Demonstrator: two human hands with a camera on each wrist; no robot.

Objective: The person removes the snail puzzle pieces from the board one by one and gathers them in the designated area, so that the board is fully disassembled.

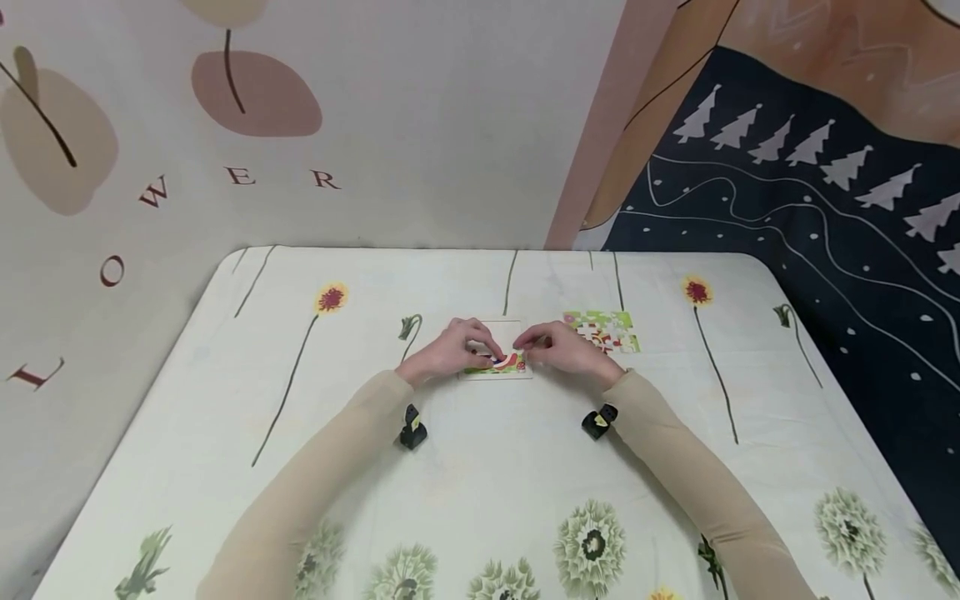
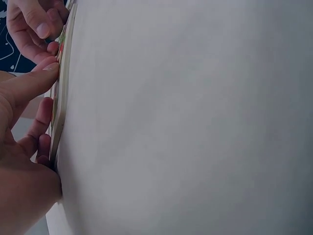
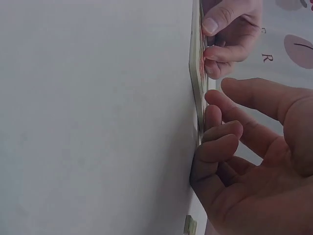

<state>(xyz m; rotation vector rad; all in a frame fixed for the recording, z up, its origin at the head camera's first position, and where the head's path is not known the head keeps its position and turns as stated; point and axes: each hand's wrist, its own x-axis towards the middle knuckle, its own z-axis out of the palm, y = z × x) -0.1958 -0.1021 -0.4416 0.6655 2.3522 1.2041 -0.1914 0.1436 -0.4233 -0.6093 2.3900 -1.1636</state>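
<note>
A shallow light-coloured puzzle tray (image 1: 495, 377) lies mid-table, with colourful picture pieces (image 1: 512, 364) along its near part. My left hand (image 1: 457, 348) reaches over the tray's left side. Its thumb (image 2: 41, 78) presses on the pieces, while the other fingers bend beside the tray's edge. By the tray's right edge is my right hand (image 1: 564, 350), its fingers (image 3: 215, 147) loosely bent and its thumb apart from them. Nothing shows in its grasp. Just beyond the right hand lies a group of green, white and red jigsaw pieces (image 1: 624, 333), partly hidden by that hand.
A white flower-printed cloth (image 1: 487, 467) covers the table. A pale printed wall hanging (image 1: 435, 150) stands behind and to the left, and a dark one with white trees (image 1: 750, 192) at the right. Small black wrist cameras (image 1: 412, 429) sit below both wrists.
</note>
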